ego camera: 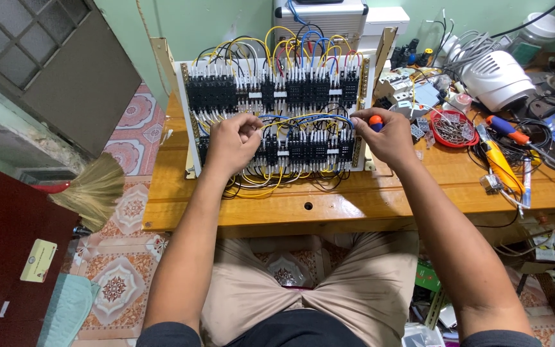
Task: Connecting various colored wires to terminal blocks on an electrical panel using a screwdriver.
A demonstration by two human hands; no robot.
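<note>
From the head view, we are working on a white control panel (276,122) standing tilted on the wooden surface (290,202), its two rows of black relay blocks laced with yellow, blue and black wires. Our left hand (232,142) is curled nearly shut at the left of the lower row, pinching what looks like a yellow wire (270,124) between thumb and fingertips. Our right hand (390,136) is closed around a small screwdriver with an orange and blue handle (376,121), its tip pointing at the right end of the same row; the blade itself is hidden.

We judge that we are wiring the lower row, seating a lead and tightening its terminal. The next move is calling for holding the wire steady in its clamp while we are lining the blade squarely on the screw.

Off to the right, a red dish of small metal parts (452,128) and more screwdrivers (505,130) are lying near.
</note>
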